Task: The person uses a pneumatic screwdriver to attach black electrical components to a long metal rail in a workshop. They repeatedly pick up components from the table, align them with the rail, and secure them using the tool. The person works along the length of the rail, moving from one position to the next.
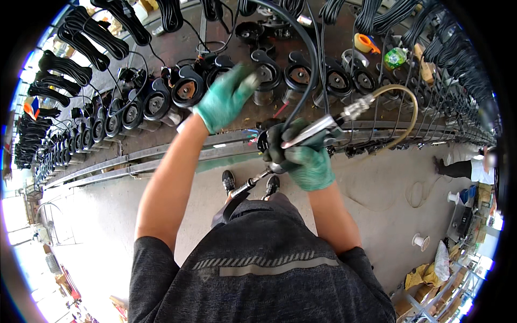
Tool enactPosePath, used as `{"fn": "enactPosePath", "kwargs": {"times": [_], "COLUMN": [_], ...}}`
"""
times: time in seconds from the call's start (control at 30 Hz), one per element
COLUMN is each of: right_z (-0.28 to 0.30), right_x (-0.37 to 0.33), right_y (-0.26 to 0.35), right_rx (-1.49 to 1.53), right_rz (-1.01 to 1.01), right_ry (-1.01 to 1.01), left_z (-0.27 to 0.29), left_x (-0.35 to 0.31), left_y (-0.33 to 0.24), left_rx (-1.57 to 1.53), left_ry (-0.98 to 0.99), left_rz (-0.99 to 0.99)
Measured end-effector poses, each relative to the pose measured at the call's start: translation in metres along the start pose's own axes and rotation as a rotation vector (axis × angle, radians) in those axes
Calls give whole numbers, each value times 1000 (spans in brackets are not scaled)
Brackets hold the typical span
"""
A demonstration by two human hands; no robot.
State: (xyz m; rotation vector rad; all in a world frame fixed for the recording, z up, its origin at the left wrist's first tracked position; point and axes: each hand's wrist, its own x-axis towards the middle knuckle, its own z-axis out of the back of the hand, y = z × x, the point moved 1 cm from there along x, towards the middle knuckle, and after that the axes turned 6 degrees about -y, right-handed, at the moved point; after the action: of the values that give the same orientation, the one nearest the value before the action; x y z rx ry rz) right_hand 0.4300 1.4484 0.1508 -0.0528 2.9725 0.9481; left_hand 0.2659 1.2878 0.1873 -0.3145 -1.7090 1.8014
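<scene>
My right hand (309,161), in a green glove with dark fingers, is wrapped round a silver air screwdriver (318,129). A yellowish air hose (414,110) joins the tool's coupler at the upper right. The shaft slants down toward my feet at the lower left. Some dark part sits beside the gripping fingers, its kind hard to make out. My left hand (226,99), gloved in green, reaches over the bench with fingers apart and slightly blurred, and nothing shows in it. Nearest to it are a round black motor housing (188,90) and another black housing (266,72).
Several similar housings line the bench, whose metal rail (129,157) runs along its near edge. Bundled black cables (97,35) hang above. Orange-handled tape dispenser (366,43) and green bottle (396,57) stand at the back right. A person (479,169) is at the far right.
</scene>
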Motion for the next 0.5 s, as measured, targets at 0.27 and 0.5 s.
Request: {"fn": "enactPosePath", "kwargs": {"times": [0.27,0.5], "right_z": [-50,-70], "right_x": [12,19], "right_y": [41,46], "right_rx": [96,203], "right_rz": [148,150], "right_ry": [297,113], "left_z": [-38,-30], "left_x": [-96,-130], "left_y": [100,52], "left_rx": [-1177,-1357], "left_ry": [206,-7], "left_rz": [678,239]}}
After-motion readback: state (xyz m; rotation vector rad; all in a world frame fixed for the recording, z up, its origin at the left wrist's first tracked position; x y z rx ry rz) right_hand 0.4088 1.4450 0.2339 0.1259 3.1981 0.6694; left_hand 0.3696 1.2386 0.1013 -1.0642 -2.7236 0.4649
